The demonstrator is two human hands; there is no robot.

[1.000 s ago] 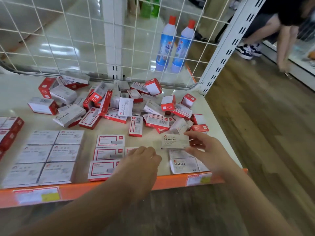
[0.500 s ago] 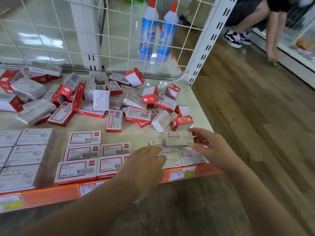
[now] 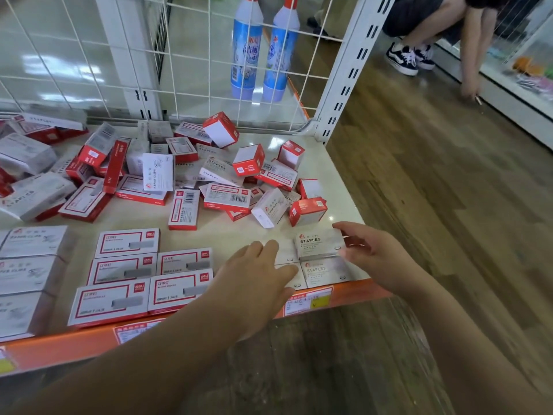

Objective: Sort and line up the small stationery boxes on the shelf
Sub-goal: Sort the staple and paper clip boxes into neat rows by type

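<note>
A grey STAPLES box (image 3: 318, 243) lies at the shelf's front right, and my right hand (image 3: 371, 254) holds it by its right end, thumb at the far edge. It sits behind another grey STAPLES box (image 3: 324, 272). My left hand (image 3: 257, 278) rests flat with straight fingers on the grey boxes to the left of these, hiding most of them. Red-framed staple boxes (image 3: 149, 274) lie lined up in rows to the left. Grey paper-clip boxes (image 3: 30, 265) are lined up at the far left. A loose heap of red and grey boxes (image 3: 209, 181) fills the back of the shelf.
The cream shelf (image 3: 335, 187) has an orange front edge (image 3: 59, 348) with price labels. A white wire grid (image 3: 89, 55) closes the back, with two blue bottles (image 3: 260, 52) behind it. A white upright post (image 3: 347, 70) stands at the right corner. A crouching person (image 3: 434, 28) reaches to the wooden floor.
My right hand has lowered the grey STAPLES box down behind the front right box. My left hand slid right onto the neighbouring grey boxes. The view shifted right.
</note>
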